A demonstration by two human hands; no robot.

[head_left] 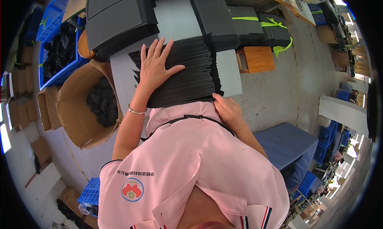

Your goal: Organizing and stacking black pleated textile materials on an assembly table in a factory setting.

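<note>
Left hand (156,69) and right hand (228,109) at a fanned row of thin black sheets (189,75). Left hand: fingers and thumb spread wide, laid across the upper left part of the sheets. Right hand: fingers close together, fingertips at the row's near right corner; whether a sheet is pinched there cannot be told. The sheets overlap closely, their uneven ends forming a ragged right side, and lie at the middle of the near edge of a pale grey counter (231,71), against the person's pink shirt (187,149). A bracelet (137,111) circles the left wrist.

Toward the counter's far left corner stands a large black stack (119,23); a narrower black stack (217,15) stands at the far right, a bare strip between them. Beyond the right edge are black bundles (246,27) with yellow-green ties (273,24) and, nearer, a wooden stool (259,59). Beside the left edge, an open cardboard box (74,117) contains dark pieces (103,103); farther off is a blue crate (60,79), also filled with dark pieces.
</note>
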